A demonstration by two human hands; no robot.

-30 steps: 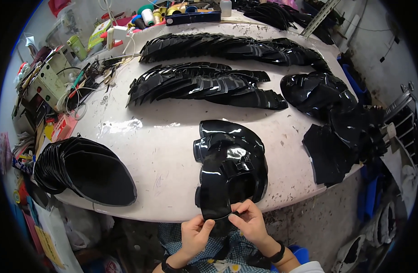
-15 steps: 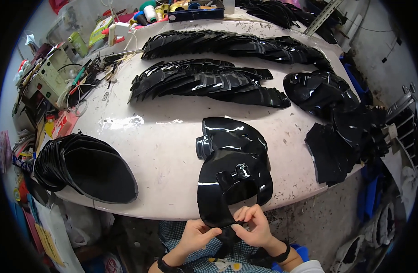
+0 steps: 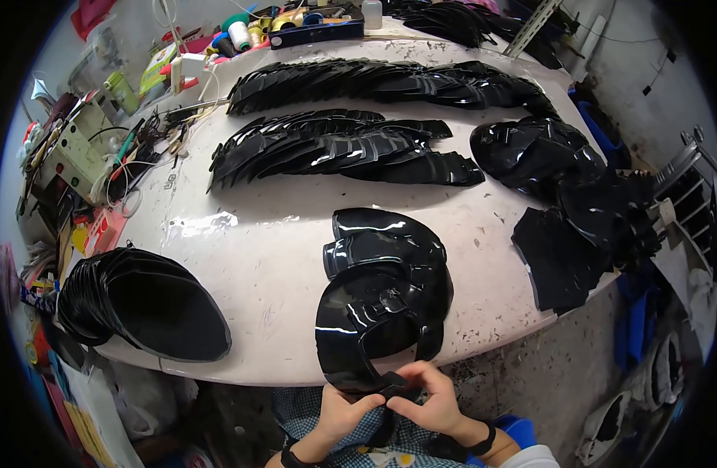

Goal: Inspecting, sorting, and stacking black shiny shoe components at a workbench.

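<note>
At the table's near edge I hold a glossy black, curved shoe upper point(image 3: 339, 331) by its lower end. My left hand point(image 3: 340, 413) pinches this end from the left, thumb on top. From the right, my right hand point(image 3: 431, 399) grips the same end with thumb and fingers, where a small dark flap point(image 3: 393, 384) shows. The exact edge between my fingertips is partly hidden. The rest of the upper lies over a small fanned pile of similar glossy black pieces point(image 3: 390, 243) on the table.
Two long overlapping rows of black pieces, the far row point(image 3: 374, 82) and nearer row point(image 3: 335, 148), cross the pale table point(image 3: 265, 288). A stack of black rounded pieces point(image 3: 171, 308) stands left, a heap of black pieces point(image 3: 557, 257) right. Thread spools point(image 3: 239, 35) and a blue tray point(image 3: 315, 31) sit behind.
My hands have drawn closer together at the upper's end, and its lower edge now looks more bent, with a flap showing. The whole view has shifted slightly.
</note>
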